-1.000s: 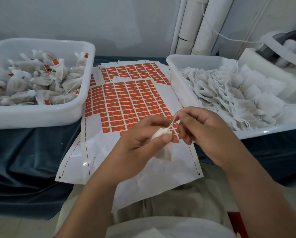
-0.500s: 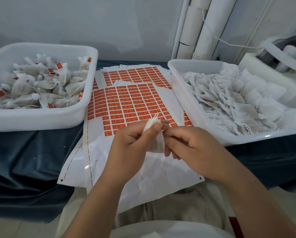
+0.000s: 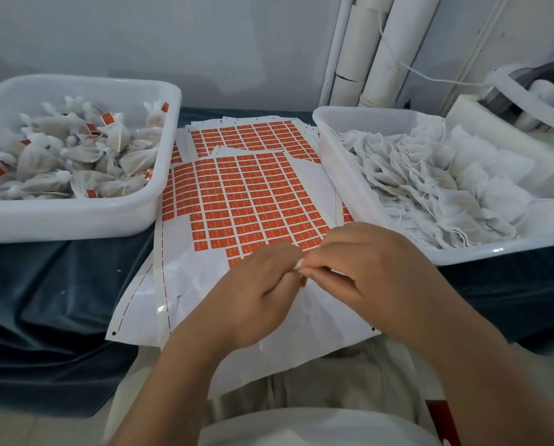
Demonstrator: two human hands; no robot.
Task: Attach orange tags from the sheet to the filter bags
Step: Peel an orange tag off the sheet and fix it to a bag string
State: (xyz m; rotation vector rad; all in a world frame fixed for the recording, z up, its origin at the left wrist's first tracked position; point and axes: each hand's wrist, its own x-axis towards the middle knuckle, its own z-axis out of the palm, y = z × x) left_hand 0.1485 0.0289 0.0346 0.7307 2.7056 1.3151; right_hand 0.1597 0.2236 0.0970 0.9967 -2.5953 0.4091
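Left hand [image 3: 253, 286] and right hand [image 3: 361, 268] pinch one filter bag [image 3: 299, 264] between them, above the sheet [image 3: 185, 278]. Nearest orange tags [image 3: 237, 251] lie just beyond the fingertips.

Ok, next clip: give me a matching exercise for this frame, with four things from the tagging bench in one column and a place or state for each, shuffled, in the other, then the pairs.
Things
1. white plastic tub on the left
2. white plastic tub on the right
3. white sheet of orange rectangular tags
4. small white filter bag

States
A. gripped between the left hand and the right hand
B. holds flat untagged white bags
C. lies between the two tubs
D. holds tied-off bags with orange tags

Pairs: 1-D, 2-B, 3-C, 4-A.
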